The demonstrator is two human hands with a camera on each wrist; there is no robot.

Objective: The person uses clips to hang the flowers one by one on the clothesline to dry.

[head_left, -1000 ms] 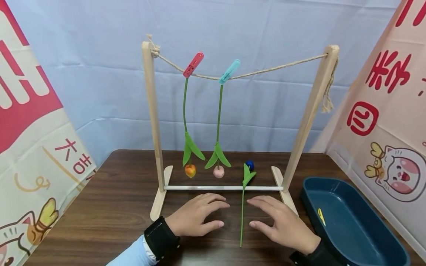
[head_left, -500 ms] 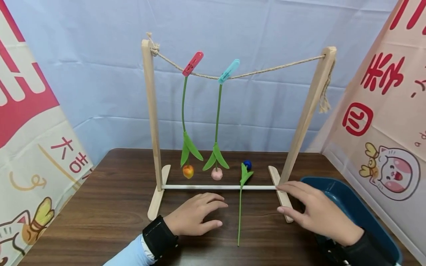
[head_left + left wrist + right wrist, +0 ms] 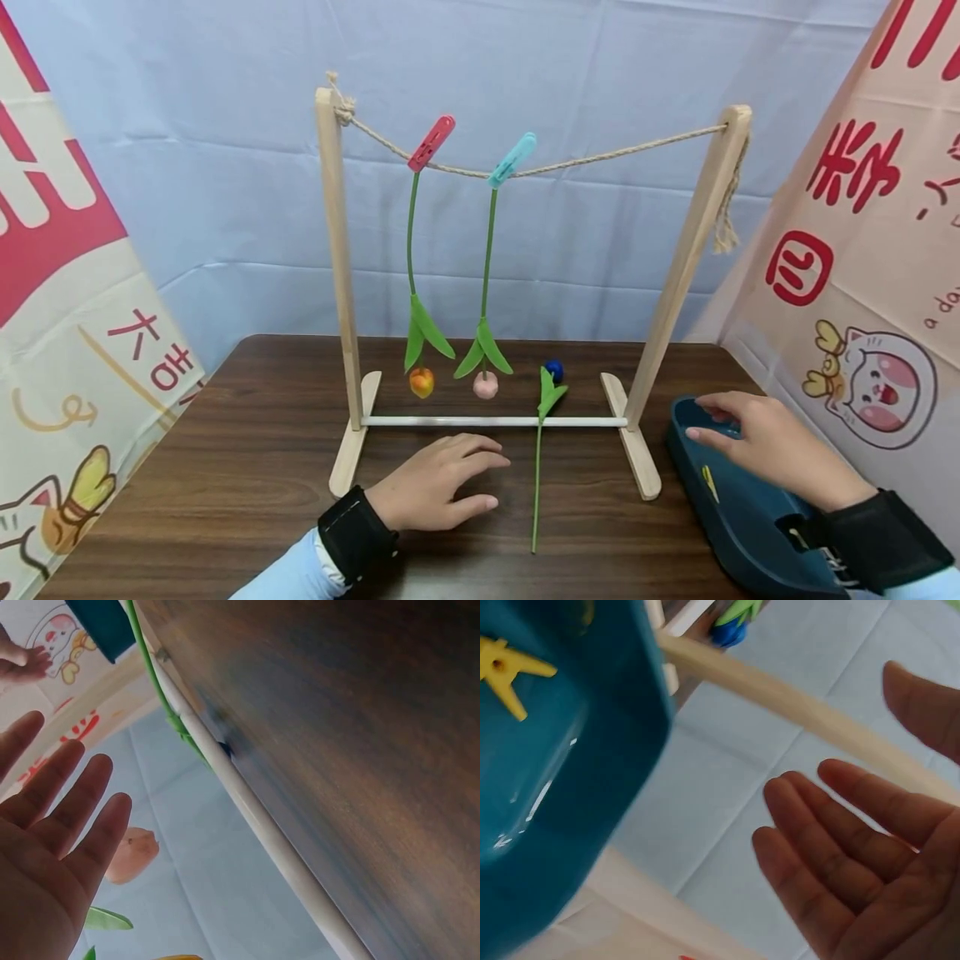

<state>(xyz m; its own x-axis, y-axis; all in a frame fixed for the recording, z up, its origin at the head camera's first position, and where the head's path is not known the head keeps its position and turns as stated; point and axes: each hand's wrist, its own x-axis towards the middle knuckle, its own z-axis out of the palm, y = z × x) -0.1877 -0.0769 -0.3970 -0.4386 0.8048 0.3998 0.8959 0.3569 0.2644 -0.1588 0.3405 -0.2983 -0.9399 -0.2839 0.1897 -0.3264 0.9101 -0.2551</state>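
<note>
Above the blue tray [image 3: 693, 492] hovers my right hand [image 3: 780, 450], fingers relaxed and holding nothing. A yellow clothespin [image 3: 508, 671] lies inside that tray. My left hand [image 3: 442, 483] is held over the table, fingers loosely spread, with nothing in it. Between the hands a blue artificial tulip [image 3: 553, 371] lies with its green stem across the white crossbar [image 3: 450, 422]. From the rope [image 3: 615, 155] hang an orange tulip [image 3: 422, 382], held by a red clothespin [image 3: 431, 143], and a pink tulip [image 3: 485, 385], held by a light-blue clothespin [image 3: 513, 160]. Both hang flower down.
The rope runs between two wooden posts, the left post [image 3: 339, 258] and the right post [image 3: 686, 267], on flat wooden feet. All stands on a dark wooden table [image 3: 247, 442]. A light-blue cloth [image 3: 585, 258] hangs behind, with printed cloths at both sides.
My right hand has moved right, from beside the blue tulip's stem, past the right post's foot, to over the tray. The left hand and the flowers have stayed in place.
</note>
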